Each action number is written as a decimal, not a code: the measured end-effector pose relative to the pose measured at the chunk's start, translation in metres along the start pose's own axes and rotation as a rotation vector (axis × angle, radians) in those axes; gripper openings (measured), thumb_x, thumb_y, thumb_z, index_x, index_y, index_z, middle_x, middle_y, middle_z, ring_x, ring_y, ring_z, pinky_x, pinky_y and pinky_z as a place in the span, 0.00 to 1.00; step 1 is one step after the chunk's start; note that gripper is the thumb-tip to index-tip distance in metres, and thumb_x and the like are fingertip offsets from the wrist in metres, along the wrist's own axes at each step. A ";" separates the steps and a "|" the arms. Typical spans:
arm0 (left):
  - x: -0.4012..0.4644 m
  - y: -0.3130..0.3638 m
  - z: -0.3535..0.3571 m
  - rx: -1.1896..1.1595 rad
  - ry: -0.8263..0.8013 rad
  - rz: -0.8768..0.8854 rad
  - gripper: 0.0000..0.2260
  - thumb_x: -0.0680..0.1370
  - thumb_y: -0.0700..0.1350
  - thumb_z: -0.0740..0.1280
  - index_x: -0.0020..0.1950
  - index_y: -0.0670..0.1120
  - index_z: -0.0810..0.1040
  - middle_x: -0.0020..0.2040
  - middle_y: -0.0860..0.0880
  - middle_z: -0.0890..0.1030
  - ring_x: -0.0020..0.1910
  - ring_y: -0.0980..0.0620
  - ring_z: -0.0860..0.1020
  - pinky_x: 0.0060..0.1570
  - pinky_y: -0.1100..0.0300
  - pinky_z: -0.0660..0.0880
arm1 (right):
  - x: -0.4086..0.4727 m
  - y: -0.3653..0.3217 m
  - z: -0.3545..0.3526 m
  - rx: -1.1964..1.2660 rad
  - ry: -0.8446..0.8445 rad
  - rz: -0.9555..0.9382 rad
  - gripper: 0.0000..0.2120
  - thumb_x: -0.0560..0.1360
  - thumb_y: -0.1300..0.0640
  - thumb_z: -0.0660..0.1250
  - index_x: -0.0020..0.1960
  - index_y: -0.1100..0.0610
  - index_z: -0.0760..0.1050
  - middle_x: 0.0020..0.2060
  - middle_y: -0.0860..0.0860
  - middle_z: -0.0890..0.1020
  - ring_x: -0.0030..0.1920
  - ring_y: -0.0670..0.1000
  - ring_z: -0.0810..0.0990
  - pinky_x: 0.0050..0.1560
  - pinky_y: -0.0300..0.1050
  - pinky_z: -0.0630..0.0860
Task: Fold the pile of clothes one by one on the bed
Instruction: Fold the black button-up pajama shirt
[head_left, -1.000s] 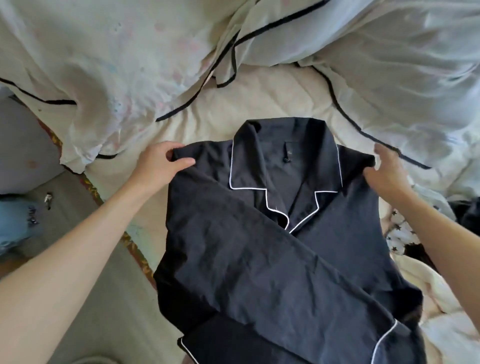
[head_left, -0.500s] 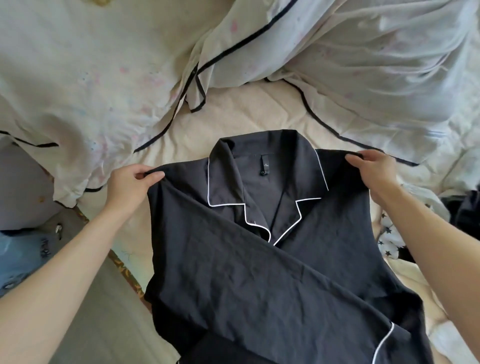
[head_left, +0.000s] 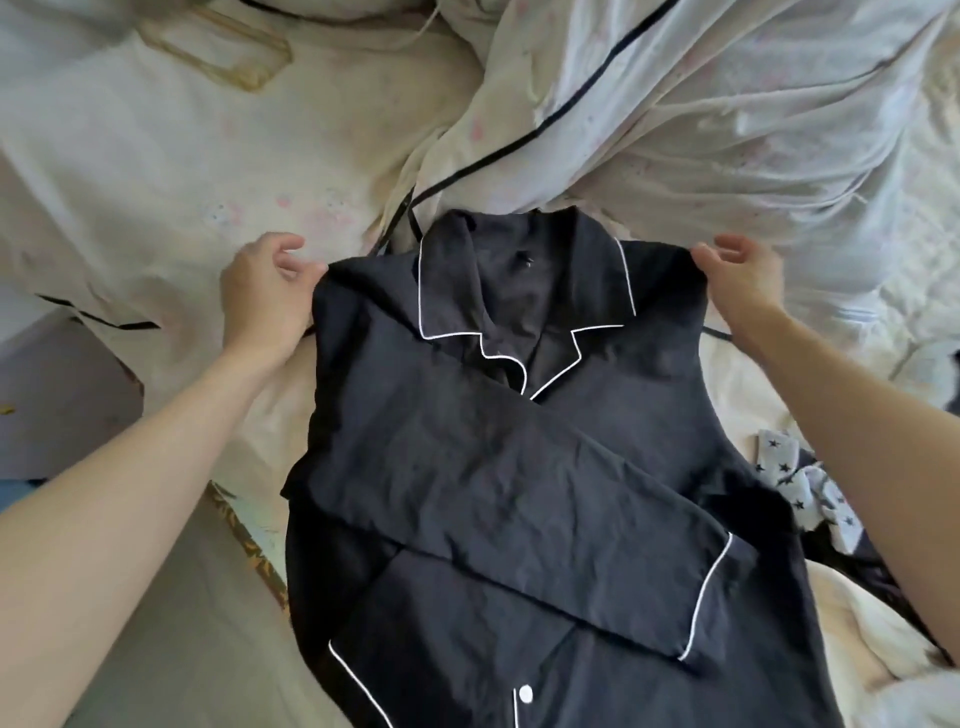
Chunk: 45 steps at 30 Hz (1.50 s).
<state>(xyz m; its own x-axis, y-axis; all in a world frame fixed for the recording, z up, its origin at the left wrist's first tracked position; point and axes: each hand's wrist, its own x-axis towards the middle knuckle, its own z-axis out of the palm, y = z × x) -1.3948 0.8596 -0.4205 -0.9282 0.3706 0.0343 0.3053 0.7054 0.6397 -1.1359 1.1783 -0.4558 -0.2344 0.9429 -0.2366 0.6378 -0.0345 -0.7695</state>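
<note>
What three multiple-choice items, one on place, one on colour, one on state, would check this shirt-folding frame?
1. Where do the hands hold the dark shirt?
A. at the hem
B. at the two shoulder corners
C. at the cuffs

2. What colour is the shirt's piping?
A. white
B. red
C. yellow

3. How does the sleeve lie?
A. hanging off the bed
B. rolled up
C. folded across the front

Key: 1 B, the left hand and right hand pinch the corners beside the collar; 2 A, white lines edge collar and cuff; 3 C, it crosses the chest diagonally.
</note>
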 end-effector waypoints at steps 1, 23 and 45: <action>-0.007 -0.005 0.001 0.028 -0.040 0.013 0.15 0.76 0.43 0.68 0.62 0.42 0.76 0.55 0.43 0.79 0.52 0.45 0.77 0.56 0.61 0.69 | -0.007 0.006 0.002 -0.063 -0.022 -0.006 0.23 0.75 0.50 0.67 0.67 0.57 0.72 0.58 0.53 0.78 0.57 0.52 0.77 0.56 0.44 0.72; -0.198 -0.153 -0.008 -0.206 -0.295 -0.534 0.09 0.79 0.47 0.66 0.54 0.43 0.75 0.44 0.50 0.78 0.50 0.46 0.75 0.48 0.57 0.70 | -0.277 0.186 -0.052 -0.830 -0.377 -0.221 0.26 0.80 0.54 0.61 0.75 0.57 0.60 0.76 0.57 0.58 0.76 0.58 0.54 0.72 0.59 0.55; -0.372 -0.202 -0.042 -0.136 -0.863 -0.821 0.10 0.75 0.46 0.71 0.54 0.44 0.79 0.49 0.51 0.82 0.53 0.50 0.77 0.53 0.58 0.69 | -0.386 0.253 -0.095 -0.711 -0.265 0.001 0.24 0.79 0.57 0.62 0.73 0.61 0.63 0.75 0.57 0.61 0.75 0.56 0.57 0.73 0.54 0.57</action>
<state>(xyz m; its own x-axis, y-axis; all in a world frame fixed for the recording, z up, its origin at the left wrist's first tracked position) -1.1198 0.5538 -0.5299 -0.3707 0.1594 -0.9150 -0.3841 0.8707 0.3073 -0.8146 0.8369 -0.5025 -0.3444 0.8290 -0.4406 0.9365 0.2707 -0.2227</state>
